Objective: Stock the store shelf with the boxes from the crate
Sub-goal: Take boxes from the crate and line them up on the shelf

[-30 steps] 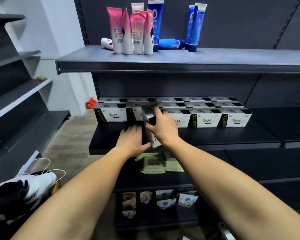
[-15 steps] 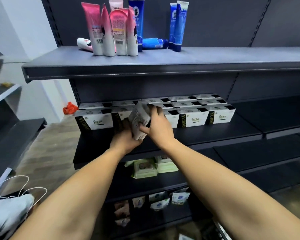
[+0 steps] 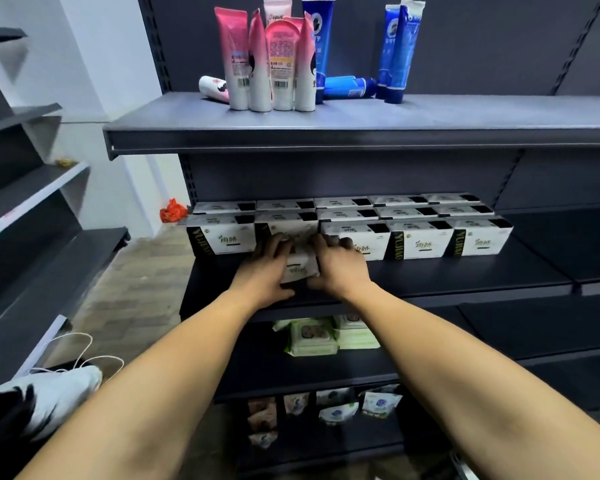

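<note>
**Checker:** Item and location?

**Me:** One white box [image 3: 298, 270], over the front part of the middle shelf [image 3: 465, 277]. It is just ahead of the front row [image 3: 418, 242], at the second place from the left. It sits a little askew. I cannot tell whether its base is on the shelf yet.

**Checker:** Hands?

**Me:** Left hand [image 3: 265, 271]: on the box's left side, fingers [image 3: 274, 244] curled over the far top edge, thumb on the near side. Right hand [image 3: 340, 270]: the same on the right side. Both grip the box and neither is free.

**Checker:** Step in hand?

**Me:** By my reckoning, seating and squaring this box.

**Checker:** Method?

**Me:**
- Pressure: even from both sides, so the box does not twist.
- Travel: slide it low along the shelf rather than lift it, because the boxes behind stand close.
- Facing: printed side forward and parallel with the row behind.
- Fingertips: draw them back from the far edge before the last push, or they will be pinched against the box behind.
- Release: open both hands together once it stands square, so neither hand drags it crooked.
</note>
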A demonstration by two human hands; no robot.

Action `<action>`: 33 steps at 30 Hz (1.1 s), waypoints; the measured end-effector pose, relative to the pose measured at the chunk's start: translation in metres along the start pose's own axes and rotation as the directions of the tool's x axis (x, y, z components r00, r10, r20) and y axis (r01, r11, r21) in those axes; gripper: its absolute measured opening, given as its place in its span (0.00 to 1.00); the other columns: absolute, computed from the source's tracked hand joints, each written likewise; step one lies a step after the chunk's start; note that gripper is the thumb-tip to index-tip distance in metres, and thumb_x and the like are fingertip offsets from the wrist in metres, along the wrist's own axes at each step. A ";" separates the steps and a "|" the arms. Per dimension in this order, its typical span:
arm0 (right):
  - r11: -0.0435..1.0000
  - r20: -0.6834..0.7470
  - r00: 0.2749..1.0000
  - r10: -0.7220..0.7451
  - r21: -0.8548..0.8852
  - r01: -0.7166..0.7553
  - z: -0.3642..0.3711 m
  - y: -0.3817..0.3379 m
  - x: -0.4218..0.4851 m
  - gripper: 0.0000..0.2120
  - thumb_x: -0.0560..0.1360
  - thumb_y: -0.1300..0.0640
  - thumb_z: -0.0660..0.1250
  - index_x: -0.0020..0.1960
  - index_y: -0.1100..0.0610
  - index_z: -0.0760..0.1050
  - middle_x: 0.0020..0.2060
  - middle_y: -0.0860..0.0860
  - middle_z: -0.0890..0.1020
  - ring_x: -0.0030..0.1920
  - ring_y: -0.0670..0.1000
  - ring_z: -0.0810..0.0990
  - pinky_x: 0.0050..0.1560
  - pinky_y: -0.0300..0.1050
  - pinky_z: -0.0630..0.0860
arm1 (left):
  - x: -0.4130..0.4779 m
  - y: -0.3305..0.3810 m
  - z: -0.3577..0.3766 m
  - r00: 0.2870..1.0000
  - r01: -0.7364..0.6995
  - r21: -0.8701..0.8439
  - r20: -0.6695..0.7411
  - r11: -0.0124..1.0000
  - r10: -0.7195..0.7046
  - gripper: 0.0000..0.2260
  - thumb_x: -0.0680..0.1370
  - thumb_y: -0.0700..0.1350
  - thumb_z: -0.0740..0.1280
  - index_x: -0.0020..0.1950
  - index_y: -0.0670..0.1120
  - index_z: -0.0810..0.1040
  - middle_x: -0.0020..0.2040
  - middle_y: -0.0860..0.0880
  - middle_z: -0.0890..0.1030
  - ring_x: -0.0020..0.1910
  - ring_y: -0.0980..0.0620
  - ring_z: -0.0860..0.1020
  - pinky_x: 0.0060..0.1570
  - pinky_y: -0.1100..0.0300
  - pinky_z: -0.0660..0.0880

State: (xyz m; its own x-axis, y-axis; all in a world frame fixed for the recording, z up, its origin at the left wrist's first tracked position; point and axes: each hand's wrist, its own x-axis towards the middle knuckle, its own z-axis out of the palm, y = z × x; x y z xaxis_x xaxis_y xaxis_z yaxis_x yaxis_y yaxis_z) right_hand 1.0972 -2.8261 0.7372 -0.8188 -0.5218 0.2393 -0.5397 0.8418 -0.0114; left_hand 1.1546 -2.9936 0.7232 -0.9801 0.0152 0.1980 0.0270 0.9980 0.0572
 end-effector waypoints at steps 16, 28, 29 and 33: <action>0.998 -0.131 0.989 -0.068 -0.013 0.067 0.015 0.016 0.000 0.38 0.67 0.56 0.77 0.72 0.59 0.65 0.70 0.55 0.68 0.70 0.61 0.65 0.61 0.58 0.74 | 0.014 0.004 -0.002 0.982 0.174 -0.324 -0.006 0.930 -0.186 0.38 0.68 0.47 0.79 0.73 0.53 0.63 0.72 0.46 0.62 0.65 0.43 0.72 0.55 0.53 0.76; 0.996 -0.168 0.982 0.091 0.001 -0.092 0.015 0.007 0.001 0.36 0.69 0.42 0.75 0.69 0.57 0.68 0.57 0.55 0.78 0.53 0.61 0.79 0.52 0.55 0.74 | 0.015 0.003 0.002 0.945 0.224 -0.628 -0.046 0.745 -0.323 0.47 0.69 0.49 0.78 0.77 0.60 0.50 0.72 0.47 0.67 0.64 0.44 0.75 0.55 0.47 0.78; 0.978 -0.127 0.977 0.173 0.140 -0.155 0.012 0.004 0.001 0.35 0.73 0.40 0.69 0.70 0.60 0.65 0.59 0.58 0.76 0.54 0.63 0.78 0.52 0.56 0.74 | 0.015 0.004 0.002 0.929 0.278 -0.606 -0.030 0.746 -0.370 0.52 0.69 0.54 0.78 0.79 0.56 0.43 0.75 0.45 0.63 0.65 0.42 0.74 0.56 0.47 0.77; 0.797 -0.022 0.951 0.309 0.552 -0.246 -0.003 -0.005 -0.003 0.24 0.82 0.43 0.56 0.66 0.62 0.67 0.58 0.64 0.76 0.56 0.66 0.77 0.51 0.56 0.74 | 0.012 0.006 0.008 0.942 0.309 -0.599 0.087 0.739 -0.324 0.48 0.72 0.64 0.70 0.80 0.48 0.46 0.76 0.46 0.63 0.70 0.44 0.70 0.63 0.54 0.71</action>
State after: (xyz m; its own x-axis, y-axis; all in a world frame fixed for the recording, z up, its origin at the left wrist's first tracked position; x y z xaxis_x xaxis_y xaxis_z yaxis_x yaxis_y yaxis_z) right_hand 1.1030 -2.8278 0.7396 -0.9411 -0.2331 0.2451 -0.3363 0.7225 -0.6041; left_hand 1.1415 -2.9872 0.7177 -0.9493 -0.3033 0.0831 -0.1650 0.7053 0.6894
